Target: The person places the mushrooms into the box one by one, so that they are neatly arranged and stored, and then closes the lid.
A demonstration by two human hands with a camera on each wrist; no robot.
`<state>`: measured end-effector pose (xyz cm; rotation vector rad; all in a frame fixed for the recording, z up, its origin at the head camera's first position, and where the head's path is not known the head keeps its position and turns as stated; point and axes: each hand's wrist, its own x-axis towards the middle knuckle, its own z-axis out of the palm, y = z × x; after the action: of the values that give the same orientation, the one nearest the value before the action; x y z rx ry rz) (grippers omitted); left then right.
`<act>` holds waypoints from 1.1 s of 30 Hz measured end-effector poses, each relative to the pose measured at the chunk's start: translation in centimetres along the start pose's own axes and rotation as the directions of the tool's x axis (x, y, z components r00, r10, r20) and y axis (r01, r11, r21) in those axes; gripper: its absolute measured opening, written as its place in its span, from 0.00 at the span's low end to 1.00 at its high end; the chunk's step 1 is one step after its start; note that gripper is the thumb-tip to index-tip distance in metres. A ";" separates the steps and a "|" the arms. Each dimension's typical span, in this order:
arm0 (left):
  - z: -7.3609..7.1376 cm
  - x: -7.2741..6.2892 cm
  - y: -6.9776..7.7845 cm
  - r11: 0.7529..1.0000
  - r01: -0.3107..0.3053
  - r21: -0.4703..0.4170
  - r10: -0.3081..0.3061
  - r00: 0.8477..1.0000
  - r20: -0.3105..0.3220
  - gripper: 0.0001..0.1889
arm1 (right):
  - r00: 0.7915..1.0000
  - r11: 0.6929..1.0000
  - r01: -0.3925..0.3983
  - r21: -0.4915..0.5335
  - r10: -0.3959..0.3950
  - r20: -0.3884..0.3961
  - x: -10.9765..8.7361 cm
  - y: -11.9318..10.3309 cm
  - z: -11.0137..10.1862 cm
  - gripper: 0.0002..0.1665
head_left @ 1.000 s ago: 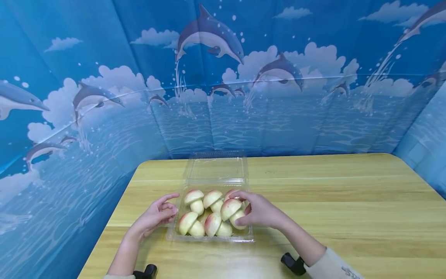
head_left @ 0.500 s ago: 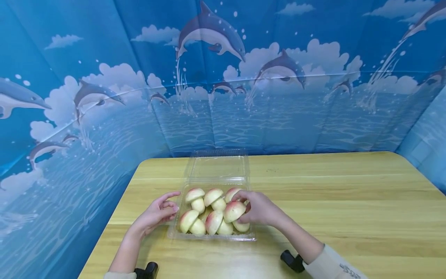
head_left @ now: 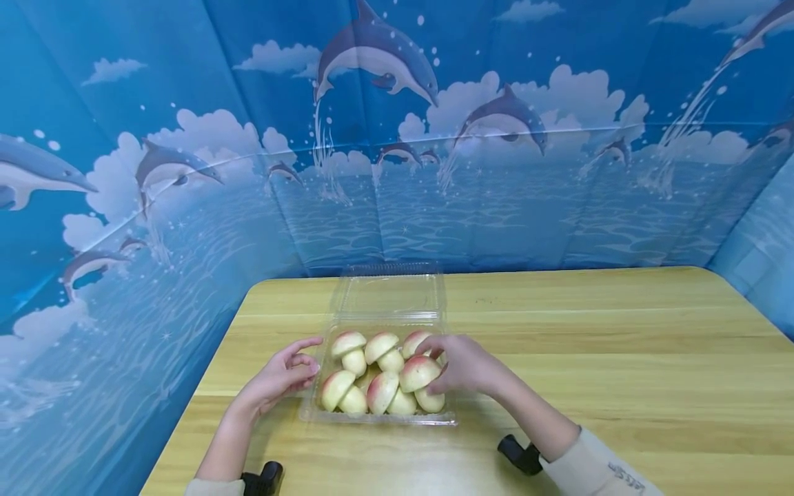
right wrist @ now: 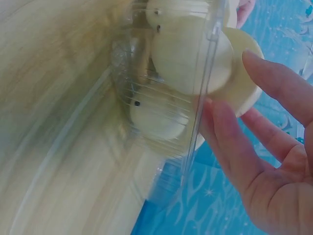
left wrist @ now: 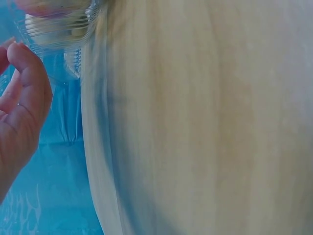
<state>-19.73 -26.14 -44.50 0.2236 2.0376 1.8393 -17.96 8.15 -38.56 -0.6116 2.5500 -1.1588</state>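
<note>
A clear plastic clamshell box [head_left: 378, 417] stands on the table with its lid [head_left: 391, 296] folded back. Several pale mushrooms with pink-tinged caps lie in two rows in it, such as the front-left mushroom [head_left: 338, 390]. My right hand [head_left: 468, 365] reaches over the box's right side and holds the front-right mushroom [head_left: 418, 373], thumb and fingers around its cap; the right wrist view shows the fingertips [right wrist: 222, 110] against it. At the box's left edge is my left hand [head_left: 282, 375], fingers loosely bent, holding nothing. Whether it touches the rim is unclear.
The wooden table [head_left: 589, 344] extends far to the right of the box. A blue curtain [head_left: 397, 207] printed with dolphins hangs behind it and along the sides. Black straps [head_left: 520, 455] circle both wrists.
The front-right mushroom, earlier tilted up in my right hand, now sits lower against the box's right side. The hand has barely shifted. My left hand stays at the left edge.
</note>
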 end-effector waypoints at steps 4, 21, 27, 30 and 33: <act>0.1 0.0 0.1 1.000 0.006 -0.006 -0.006 1.000 -0.005 0.34 | 0.999 0.998 -0.037 0.047 0.036 0.007 0.0 0.0 -0.2 0.28; 0.0 0.0 0.1 1.000 0.000 0.000 0.000 1.000 0.000 0.34 | 0.997 0.980 -0.073 0.183 0.067 0.035 -0.5 0.7 -0.8 0.29; 0.0 0.1 0.1 1.000 -0.001 0.012 0.001 1.000 0.004 0.33 | 0.998 0.979 -0.062 0.196 0.057 0.033 -0.5 1.0 -1.0 0.30; 0.0 0.1 0.2 1.000 -0.002 0.012 0.002 1.000 0.004 0.33 | 0.998 0.976 -0.053 0.211 0.047 0.034 -0.6 1.2 -1.2 0.31; 0.0 0.1 0.2 1.000 -0.003 0.011 0.003 1.000 0.003 0.34 | 0.999 0.968 -0.047 0.245 0.039 0.034 -0.6 1.6 -1.3 0.31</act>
<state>-19.81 -26.08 -44.33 0.2318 2.0472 1.8286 -18.42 10.22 -38.84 -0.5063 2.3326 -1.4106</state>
